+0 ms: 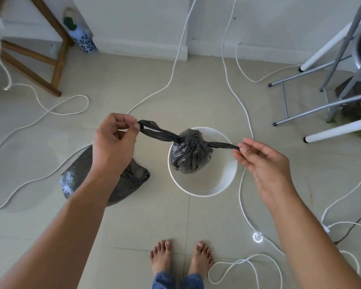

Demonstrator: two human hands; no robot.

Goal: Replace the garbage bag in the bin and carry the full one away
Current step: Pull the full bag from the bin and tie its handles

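A full black garbage bag (191, 155) hangs over the round white bin (227, 180), its top twisted into a knot. My left hand (117, 138) pinches the bag's left handle loop, stretched out to the left. My right hand (258, 157) pinches the right handle, pulled out to the right. A second black bag (129, 182) lies flat on the floor left of the bin, partly hidden by my left forearm. The bin's inside shows bare white with no liner.
White cords (175, 65) loop across the tiled floor all around the bin. A wooden frame (56, 59) and a patterned bottle (83, 38) stand at the back left. Metal and white legs (313, 109) crowd the right. My bare feet (181, 259) stand just before the bin.
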